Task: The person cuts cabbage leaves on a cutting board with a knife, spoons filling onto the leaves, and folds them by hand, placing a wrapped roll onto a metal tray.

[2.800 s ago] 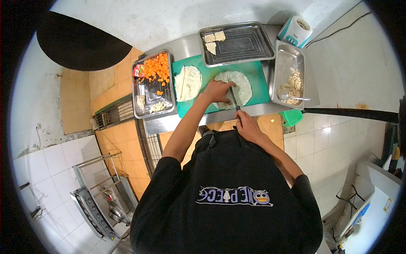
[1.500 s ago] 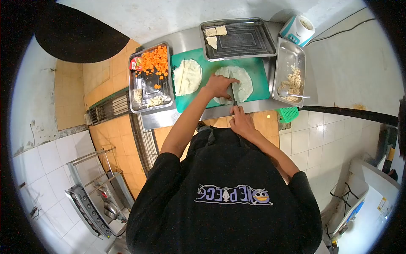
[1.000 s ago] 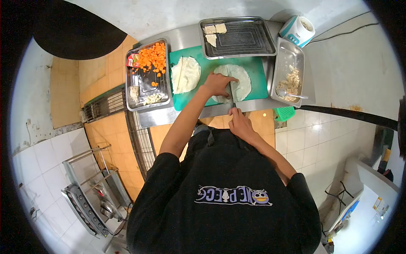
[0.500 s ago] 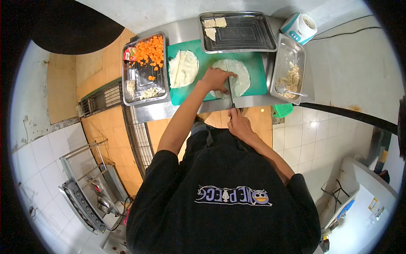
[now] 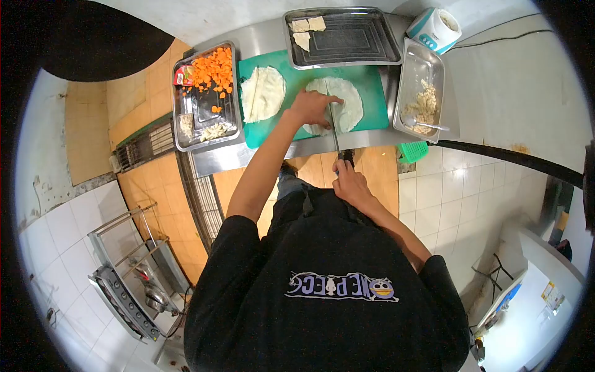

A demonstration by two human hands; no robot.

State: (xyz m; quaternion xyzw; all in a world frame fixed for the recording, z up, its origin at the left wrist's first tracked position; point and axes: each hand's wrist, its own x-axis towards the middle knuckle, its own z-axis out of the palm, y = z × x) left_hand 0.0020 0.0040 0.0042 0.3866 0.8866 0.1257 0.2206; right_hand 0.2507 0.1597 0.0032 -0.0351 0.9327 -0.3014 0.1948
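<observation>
A round, pale, thin dough sheet (image 5: 351, 106) lies on the green cutting board (image 5: 297, 136). My left hand (image 5: 313, 107) rests on its left part, fingers spread and pressing down beside the blade. My right hand (image 5: 352, 183) is closed round the handle of a knife (image 5: 335, 134), whose blade lies across the sheet, pointing away from me. A straight cut line shows in the sheet beyond my left hand. To the left on the board is a stack of similar pale sheets (image 5: 263, 94), also with a straight line across it.
Left of the board stands a metal tray (image 5: 204, 111) with sliced carrots (image 5: 214, 68) and a red packet. Behind it, a dark tray (image 5: 353, 46) holds several flat pale pieces. At right are a metal pan (image 5: 412, 68) with crumbly food and a spoon, and a white-and-blue appliance (image 5: 434, 31).
The whole view has shifted slightly, so the board and trays appear higher and further left. My right hand has drawn the knife a little toward me; my left hand stays on the sheet.
</observation>
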